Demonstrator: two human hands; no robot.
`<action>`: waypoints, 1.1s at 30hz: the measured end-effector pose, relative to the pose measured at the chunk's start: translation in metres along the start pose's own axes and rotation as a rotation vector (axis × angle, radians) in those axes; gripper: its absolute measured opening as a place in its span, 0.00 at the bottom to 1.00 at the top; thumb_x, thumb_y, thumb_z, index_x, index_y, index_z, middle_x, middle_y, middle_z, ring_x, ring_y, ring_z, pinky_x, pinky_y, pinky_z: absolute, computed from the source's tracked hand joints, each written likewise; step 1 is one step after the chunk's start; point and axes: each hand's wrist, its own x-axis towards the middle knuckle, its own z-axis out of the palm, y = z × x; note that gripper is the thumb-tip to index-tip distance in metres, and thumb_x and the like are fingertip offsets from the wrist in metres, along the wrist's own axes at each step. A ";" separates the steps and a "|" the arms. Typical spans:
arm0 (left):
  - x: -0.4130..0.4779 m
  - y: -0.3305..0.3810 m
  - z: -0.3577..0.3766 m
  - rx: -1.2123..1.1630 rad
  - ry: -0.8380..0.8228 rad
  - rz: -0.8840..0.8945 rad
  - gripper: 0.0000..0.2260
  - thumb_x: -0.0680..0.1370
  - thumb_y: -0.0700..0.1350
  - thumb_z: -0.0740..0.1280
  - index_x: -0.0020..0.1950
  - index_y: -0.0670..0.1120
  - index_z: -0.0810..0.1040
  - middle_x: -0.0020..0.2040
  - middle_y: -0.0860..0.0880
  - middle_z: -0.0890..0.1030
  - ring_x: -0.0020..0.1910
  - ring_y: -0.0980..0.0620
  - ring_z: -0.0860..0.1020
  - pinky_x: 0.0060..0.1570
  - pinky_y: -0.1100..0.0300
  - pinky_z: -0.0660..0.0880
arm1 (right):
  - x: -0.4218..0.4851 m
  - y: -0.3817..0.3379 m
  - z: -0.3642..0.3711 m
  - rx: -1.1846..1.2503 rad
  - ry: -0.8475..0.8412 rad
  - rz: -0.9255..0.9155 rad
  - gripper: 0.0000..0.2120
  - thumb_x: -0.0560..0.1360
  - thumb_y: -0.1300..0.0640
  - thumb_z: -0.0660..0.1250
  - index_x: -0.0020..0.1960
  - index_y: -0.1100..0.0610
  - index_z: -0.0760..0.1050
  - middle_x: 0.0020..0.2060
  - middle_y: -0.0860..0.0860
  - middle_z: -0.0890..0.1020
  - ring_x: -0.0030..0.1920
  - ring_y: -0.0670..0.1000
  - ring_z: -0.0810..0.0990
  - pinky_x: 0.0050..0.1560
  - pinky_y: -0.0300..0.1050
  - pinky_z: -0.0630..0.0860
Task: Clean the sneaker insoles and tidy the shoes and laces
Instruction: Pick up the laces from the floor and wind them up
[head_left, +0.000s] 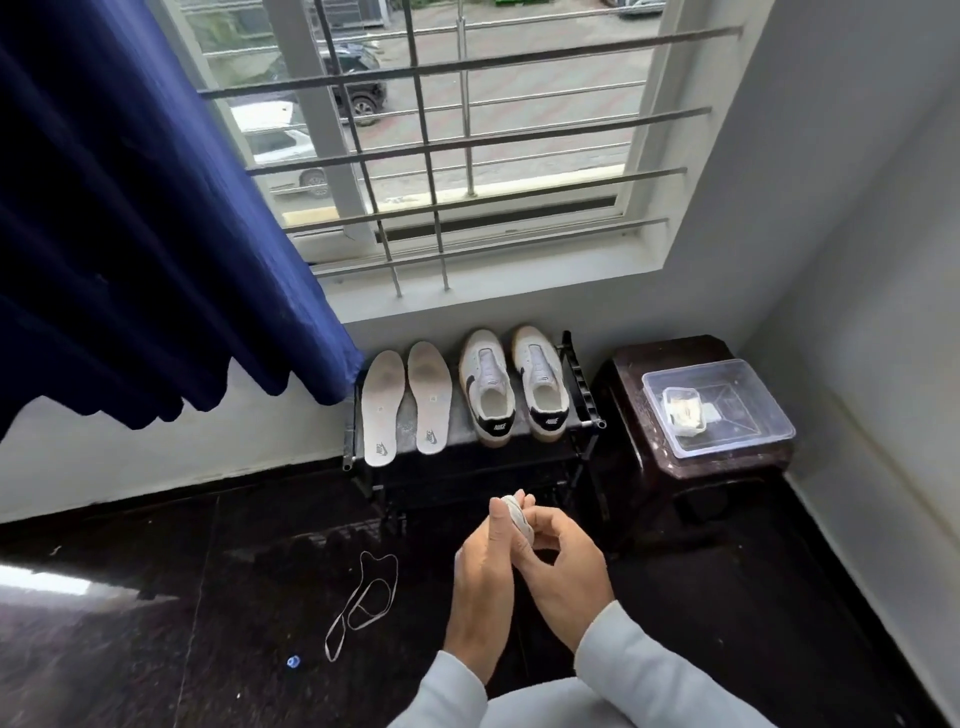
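One head-worn camera looked forward and down from just above the left hand and right hand, close at the bottom edge, facing the shoe rack and window farther off (wide-angle, straight lines bowed).

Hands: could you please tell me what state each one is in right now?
Left hand: closed round the bundled white lace.
Right hand: closed, pinching the same lace.
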 end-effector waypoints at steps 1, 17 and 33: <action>0.000 -0.002 0.004 0.057 -0.014 0.025 0.25 0.75 0.72 0.51 0.52 0.63 0.83 0.60 0.61 0.84 0.66 0.64 0.77 0.67 0.64 0.72 | 0.003 0.000 -0.002 0.011 0.035 0.032 0.11 0.71 0.40 0.71 0.46 0.47 0.80 0.43 0.44 0.85 0.46 0.38 0.81 0.47 0.33 0.76; 0.079 -0.010 0.115 0.081 -0.021 -0.070 0.13 0.81 0.47 0.68 0.44 0.45 0.88 0.44 0.43 0.88 0.49 0.43 0.87 0.54 0.54 0.83 | 0.098 0.037 -0.105 -0.125 0.218 0.094 0.08 0.75 0.55 0.71 0.38 0.53 0.78 0.33 0.48 0.82 0.36 0.43 0.80 0.35 0.27 0.73; 0.146 -0.022 0.256 0.318 0.370 0.325 0.03 0.72 0.41 0.79 0.38 0.46 0.87 0.34 0.55 0.86 0.31 0.54 0.84 0.35 0.65 0.79 | 0.199 0.068 -0.235 0.082 0.242 0.215 0.07 0.76 0.56 0.71 0.40 0.49 0.77 0.36 0.47 0.82 0.39 0.47 0.80 0.42 0.35 0.73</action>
